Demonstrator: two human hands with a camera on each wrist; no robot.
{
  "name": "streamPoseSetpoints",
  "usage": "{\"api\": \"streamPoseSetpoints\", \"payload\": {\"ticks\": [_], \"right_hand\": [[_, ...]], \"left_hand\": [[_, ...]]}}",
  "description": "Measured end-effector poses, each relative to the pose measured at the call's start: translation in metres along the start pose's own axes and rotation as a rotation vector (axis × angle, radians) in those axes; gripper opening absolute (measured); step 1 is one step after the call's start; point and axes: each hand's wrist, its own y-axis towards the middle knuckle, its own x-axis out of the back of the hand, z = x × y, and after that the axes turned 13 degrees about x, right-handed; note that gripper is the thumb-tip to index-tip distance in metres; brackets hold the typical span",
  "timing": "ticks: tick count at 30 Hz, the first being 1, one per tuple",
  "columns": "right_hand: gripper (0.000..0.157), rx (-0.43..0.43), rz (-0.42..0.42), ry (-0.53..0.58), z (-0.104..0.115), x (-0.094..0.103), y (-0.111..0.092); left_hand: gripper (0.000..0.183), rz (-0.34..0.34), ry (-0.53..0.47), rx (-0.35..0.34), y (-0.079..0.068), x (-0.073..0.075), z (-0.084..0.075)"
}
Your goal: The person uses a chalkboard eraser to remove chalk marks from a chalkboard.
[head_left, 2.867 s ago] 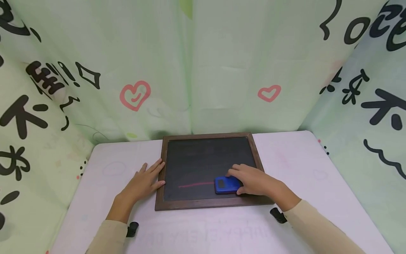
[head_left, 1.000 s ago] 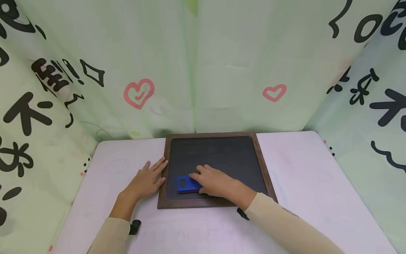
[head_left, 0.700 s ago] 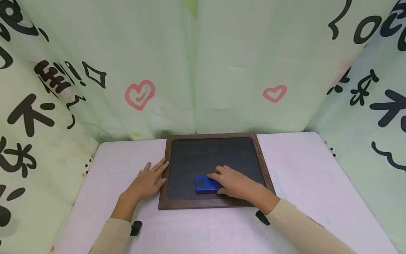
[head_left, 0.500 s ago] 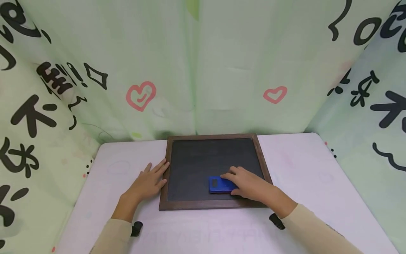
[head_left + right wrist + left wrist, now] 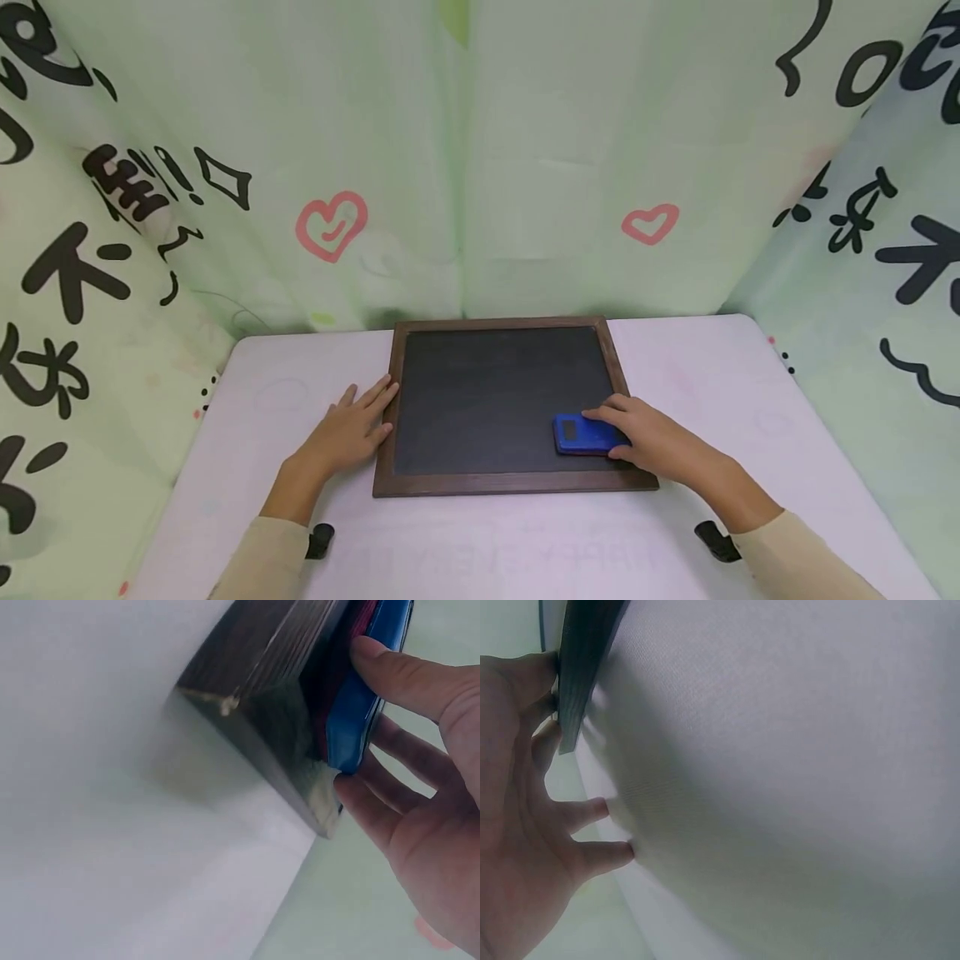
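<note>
A blackboard in a dark brown wooden frame lies on the white table. No pink line shows on its dark surface now. My right hand grips a blue board eraser between thumb and fingers, at the board's lower right. In the right wrist view the eraser shows a dark red underside close to the frame's corner. My left hand rests against the frame's left edge with spread fingers. The left wrist view shows its fingertips touching the frame and the tabletop.
The white tabletop extends around the board. A pale green curtain with hearts and black lettering hangs behind and on both sides. Black straps are at both wrists.
My right hand has swept the eraser left along the pink line, then back right to the board's lower right. The line is gone. My left hand has stayed on the frame.
</note>
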Motion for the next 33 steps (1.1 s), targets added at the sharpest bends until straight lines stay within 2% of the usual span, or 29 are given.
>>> {"api": "streamPoseSetpoints", "payload": {"ticks": [11,16,21,26,33], "right_hand": [[0.057,0.013,0.013,-0.008,-0.001,0.002,0.003],[0.058,0.017,0.016,-0.024,0.001,-0.001,0.008],[0.058,0.02,0.036,-0.032,0.006,-0.004,0.015],[0.058,0.051,0.058,-0.046,0.016,-0.005,0.032],[0.058,0.102,0.099,-0.045,0.037,-0.011,0.066]], "left_hand": [[0.062,-0.003,-0.009,0.002,0.001,-0.001,0.001],[0.063,-0.016,-0.006,0.003,0.001,-0.002,0.002],[0.063,-0.001,-0.004,0.006,0.002,-0.004,0.003],[0.063,-0.006,-0.013,0.007,0.001,-0.003,0.002],[0.063,-0.013,-0.013,0.005,-0.001,-0.003,0.001]]}}
